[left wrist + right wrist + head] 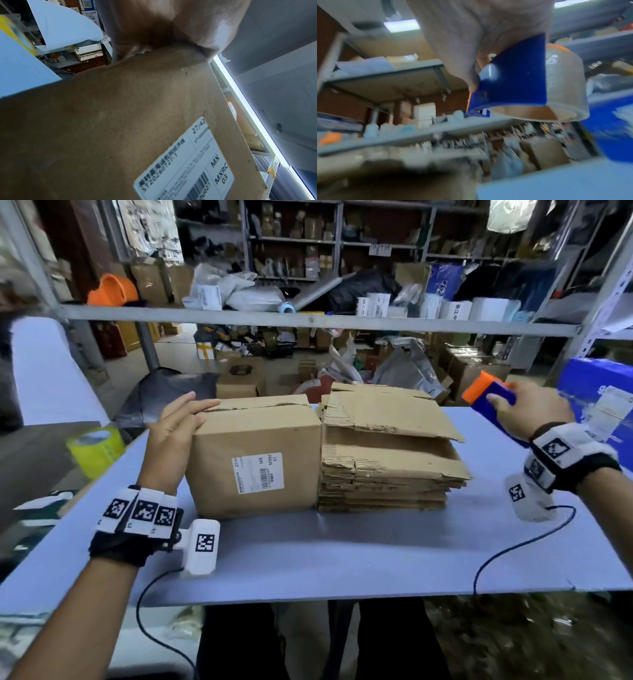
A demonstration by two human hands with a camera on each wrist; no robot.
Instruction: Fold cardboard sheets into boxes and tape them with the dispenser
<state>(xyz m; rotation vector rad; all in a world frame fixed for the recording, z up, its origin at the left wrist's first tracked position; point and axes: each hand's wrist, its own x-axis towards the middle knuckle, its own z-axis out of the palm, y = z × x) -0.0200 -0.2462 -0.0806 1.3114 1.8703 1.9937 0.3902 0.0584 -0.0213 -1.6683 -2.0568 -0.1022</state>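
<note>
Folded cardboard box (255,460) standing on the pale blue surface (342,549), top flaps closed but the seam apparently not yet taped. Left hand (176,433) with fingers laid flat along the box's top left edge, likely pinning the flaps shut and steadying the box for taping. Right hand (529,414) raised well to the right of the box, clasping a blue and orange tape dispenser (488,395) loaded with a clear roll, seemingly ready for a pass over the seam. Stack of flat cardboard sheets (387,453) touching the box's right side, between box and dispenser, presumably kept close for the next fold. Yellow tape roll (96,450) at the far left, off the surface.
</note>
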